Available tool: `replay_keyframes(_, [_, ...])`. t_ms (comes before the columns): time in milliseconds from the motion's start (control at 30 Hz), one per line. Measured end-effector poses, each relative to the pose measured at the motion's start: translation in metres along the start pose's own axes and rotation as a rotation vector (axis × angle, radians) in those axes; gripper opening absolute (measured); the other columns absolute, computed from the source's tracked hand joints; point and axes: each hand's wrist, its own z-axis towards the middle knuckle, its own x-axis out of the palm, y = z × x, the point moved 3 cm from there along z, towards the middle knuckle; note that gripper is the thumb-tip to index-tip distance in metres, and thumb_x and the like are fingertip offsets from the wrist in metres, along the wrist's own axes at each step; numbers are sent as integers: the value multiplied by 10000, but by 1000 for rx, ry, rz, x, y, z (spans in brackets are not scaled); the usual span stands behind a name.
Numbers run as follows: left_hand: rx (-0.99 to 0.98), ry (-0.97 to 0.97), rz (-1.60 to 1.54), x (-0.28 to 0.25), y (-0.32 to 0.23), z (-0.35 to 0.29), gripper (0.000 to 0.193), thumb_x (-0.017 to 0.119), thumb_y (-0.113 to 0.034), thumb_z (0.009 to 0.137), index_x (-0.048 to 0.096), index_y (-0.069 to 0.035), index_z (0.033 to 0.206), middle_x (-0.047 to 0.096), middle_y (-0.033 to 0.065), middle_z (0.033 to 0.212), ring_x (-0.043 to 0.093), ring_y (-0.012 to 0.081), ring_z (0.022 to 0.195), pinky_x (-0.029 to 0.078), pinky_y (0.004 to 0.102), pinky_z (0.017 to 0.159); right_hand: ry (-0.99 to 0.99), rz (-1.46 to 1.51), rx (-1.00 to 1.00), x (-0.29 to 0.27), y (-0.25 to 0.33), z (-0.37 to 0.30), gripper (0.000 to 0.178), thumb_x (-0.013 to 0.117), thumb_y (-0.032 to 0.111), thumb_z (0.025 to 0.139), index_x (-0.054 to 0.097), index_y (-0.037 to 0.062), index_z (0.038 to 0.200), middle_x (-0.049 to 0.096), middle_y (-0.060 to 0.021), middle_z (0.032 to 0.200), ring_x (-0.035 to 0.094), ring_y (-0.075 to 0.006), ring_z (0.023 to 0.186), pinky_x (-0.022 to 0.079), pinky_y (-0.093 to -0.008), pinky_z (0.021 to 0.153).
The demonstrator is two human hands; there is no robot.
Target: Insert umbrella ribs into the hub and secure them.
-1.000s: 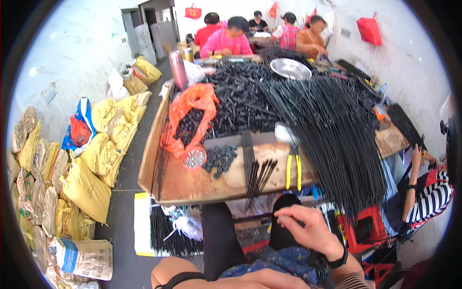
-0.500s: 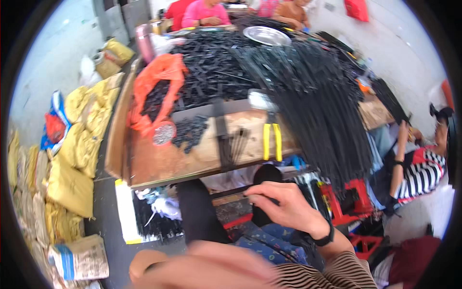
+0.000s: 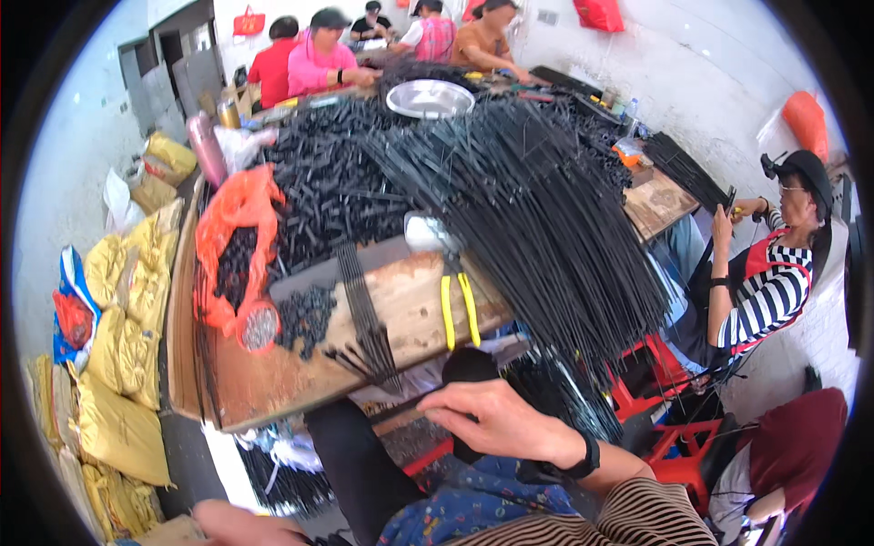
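Note:
My right hand [image 3: 496,419] hovers over my lap just off the table's front edge, thumb and fingertips pinched together; whatever they hold, if anything, is too small to make out. At the lower left edge lies my left hand [image 3: 250,523], partly cut off, its fingers not clear. Closest to the right hand on the table [image 3: 414,296] are pliers with yellow handles [image 3: 448,309] and a bundle of thin black rods [image 3: 364,309]. Left of them sit a pile of small dark parts [image 3: 308,320] and a red round tub of small silvery pieces [image 3: 259,329].
Long black strips [image 3: 555,227] overhang the table's right side. Behind are heaped short black pieces [image 3: 332,164], an orange-red bag [image 3: 241,214] and a metal bowl [image 3: 430,98]. Yellow sacks [image 3: 118,387] line the left. A co-worker [image 3: 765,273] sits right, near red stools [image 3: 674,437]; several people work at the back.
The view has swung up and to the right. My left hand, earlier a large blur in front of my lap, has moved to the lower left edge. My right hand stays pinched over my lap.

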Motion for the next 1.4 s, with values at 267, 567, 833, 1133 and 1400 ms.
replay_keyframes(267, [-605,-218,494,17,87,-134,515,701,-117,714,499,54,1156,540,183,1126,507,334,1073,369,409,974,15,-57,160,-15,-23,-9,201,622,123,867,653,22,1037,679,-138,903,668,-295,821,527,-326,711])
replay_keyframes(567, [-734,263,709,-2,166,-164,842,846,-277,610,433,53,1265,441,226,1315,416,397,1235,355,443,1028,99,-187,62,-19,-2,11,150,630,112,834,649,39,964,656,-154,848,643,-328,791,518,-383,668])
replay_keyframes(833, [-662,484,722,-4,194,-172,971,828,-423,598,384,7,1347,303,247,1430,277,444,1336,294,452,1090,-221,-333,115,-161,49,125,224,607,136,873,650,15,1056,645,-36,828,597,-111,692,492,-251,625])
replay_keyframes(1133, [-616,540,749,6,208,-160,954,786,-544,613,425,-90,1370,246,240,1466,201,454,1365,260,503,1102,241,-479,86,-97,-32,184,186,593,165,831,693,20,893,678,-123,745,657,-227,676,523,-337,663])
replay_keyframes(1400, [-601,574,753,7,211,-159,859,729,-526,698,433,-41,1342,309,254,1430,219,453,1359,244,507,1106,228,-782,57,-53,-124,209,158,560,89,784,704,52,836,668,-179,808,644,-358,785,517,-431,740])
